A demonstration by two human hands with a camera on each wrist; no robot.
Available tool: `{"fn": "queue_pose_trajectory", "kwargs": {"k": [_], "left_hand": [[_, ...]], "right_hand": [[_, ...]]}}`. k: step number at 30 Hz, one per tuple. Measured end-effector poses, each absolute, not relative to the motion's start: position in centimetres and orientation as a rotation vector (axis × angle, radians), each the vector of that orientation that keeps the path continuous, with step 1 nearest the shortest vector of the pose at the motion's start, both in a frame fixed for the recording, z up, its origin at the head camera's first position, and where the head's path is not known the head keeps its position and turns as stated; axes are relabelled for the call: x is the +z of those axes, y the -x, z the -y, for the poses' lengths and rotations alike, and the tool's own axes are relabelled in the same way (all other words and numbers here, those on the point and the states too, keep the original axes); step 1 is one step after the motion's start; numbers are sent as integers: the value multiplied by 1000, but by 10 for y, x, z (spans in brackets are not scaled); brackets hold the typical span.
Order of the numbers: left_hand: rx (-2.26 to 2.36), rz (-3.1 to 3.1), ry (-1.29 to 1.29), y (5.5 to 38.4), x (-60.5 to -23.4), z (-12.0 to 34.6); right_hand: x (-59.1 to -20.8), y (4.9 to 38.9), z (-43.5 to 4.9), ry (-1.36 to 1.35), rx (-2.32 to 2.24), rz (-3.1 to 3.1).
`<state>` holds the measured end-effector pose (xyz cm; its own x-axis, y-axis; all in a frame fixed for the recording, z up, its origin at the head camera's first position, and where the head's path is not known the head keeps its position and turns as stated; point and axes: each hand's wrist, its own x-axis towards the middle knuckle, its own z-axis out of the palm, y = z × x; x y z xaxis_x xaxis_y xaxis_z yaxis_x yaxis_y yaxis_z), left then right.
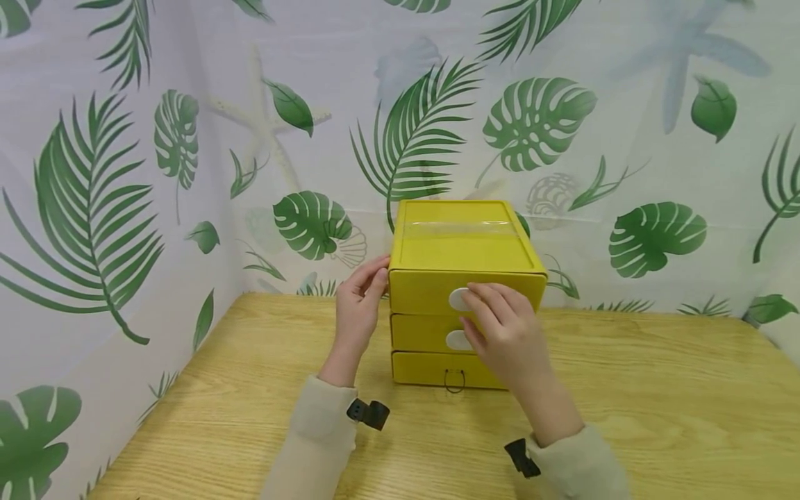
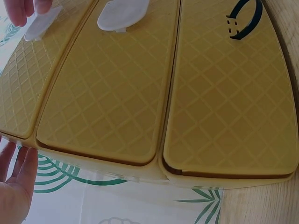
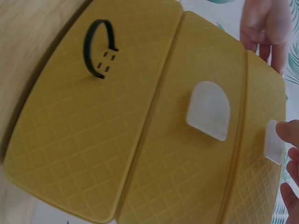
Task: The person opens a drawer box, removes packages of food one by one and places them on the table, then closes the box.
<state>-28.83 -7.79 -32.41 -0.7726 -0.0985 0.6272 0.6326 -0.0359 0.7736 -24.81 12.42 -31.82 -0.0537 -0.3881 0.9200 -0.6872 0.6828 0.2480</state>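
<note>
A yellow three-drawer box point(image 1: 465, 250) stands on the table with its drawer fronts closed. White tab handles stick out from the top drawer point(image 1: 412, 292) and the middle drawer point(image 1: 412, 332). On the bottom drawer hangs a thin dark loop point(image 2: 250, 21). My left hand point(image 1: 359, 305) rests its fingers against the upper left side of the box, thumb near the front corner. My right hand point(image 1: 509, 333) is at the top white tab point(image 3: 272, 144), index fingertip at its edge and thumb lower down, apart from the index finger. The remaining right fingers are loosely bent.
Clear tape point(image 1: 462, 228) lies across the box's top. The wooden table point(image 1: 656, 389) extends to both sides of the box. Behind stands a white leaf-print cloth point(image 1: 437, 42). Black straps point(image 1: 369, 413) show at both sleeve cuffs.
</note>
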Motion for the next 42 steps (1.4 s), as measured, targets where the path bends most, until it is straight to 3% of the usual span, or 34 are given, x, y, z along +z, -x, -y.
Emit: {"fn": "queue_pose_trajectory", "kwargs": {"k": [27,34,42], "left_hand": [[-1934,1751,539,286,-322,80],[-1915,1783,525,266,-303,76],[-1928,1769,526,265,-303,77]], "right_hand": [[-331,264,-123,-899,270,1649],[-331,264,-123,-905,266,1644],[-330,263,-123,-918,256,1643]]}}
